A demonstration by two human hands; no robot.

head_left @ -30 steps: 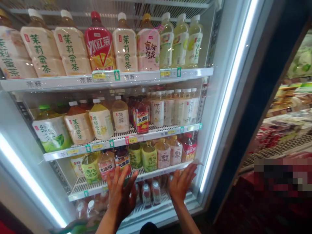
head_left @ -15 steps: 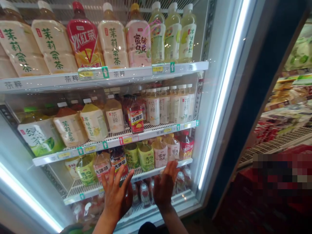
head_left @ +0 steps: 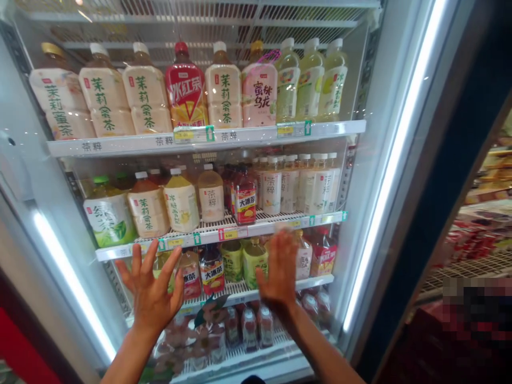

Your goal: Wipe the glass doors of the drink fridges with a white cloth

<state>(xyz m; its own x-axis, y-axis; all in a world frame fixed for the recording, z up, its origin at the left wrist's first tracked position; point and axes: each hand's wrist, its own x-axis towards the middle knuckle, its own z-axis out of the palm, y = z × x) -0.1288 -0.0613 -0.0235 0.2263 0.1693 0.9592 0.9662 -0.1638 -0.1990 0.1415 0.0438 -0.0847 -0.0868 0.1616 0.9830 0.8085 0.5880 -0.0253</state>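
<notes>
My left hand [head_left: 154, 290] is raised with its fingers spread and holds nothing. It stands in front of the third shelf of a drinks fridge, overlapping a green-labelled bottle. To its right are a tea bottle with a dark red label [head_left: 213, 271] and a green bottle [head_left: 256, 262]. My right hand [head_left: 280, 269], slightly blurred at the fingertips, is held up flat and empty, and it covers part of a pink-labelled bottle [head_left: 304, 256]. Reflections lie across the view, so glass seems to stand before the bottles. Whether either palm touches it, I cannot tell.
Large tea bottles [head_left: 225, 98] line the top shelf [head_left: 132, 144]. Below stand a green tea bottle [head_left: 110, 213] and slim white-labelled bottles [head_left: 272, 186]. Small bottles [head_left: 250, 326] fill the bottom. Bright light strips [head_left: 394, 160] edge both sides. Shop racks [head_left: 472, 234] stand at right.
My left hand has moved left and its fingers have spread wider. My right hand has risen slightly. The view has shifted, showing more of the fridge's left side and top.
</notes>
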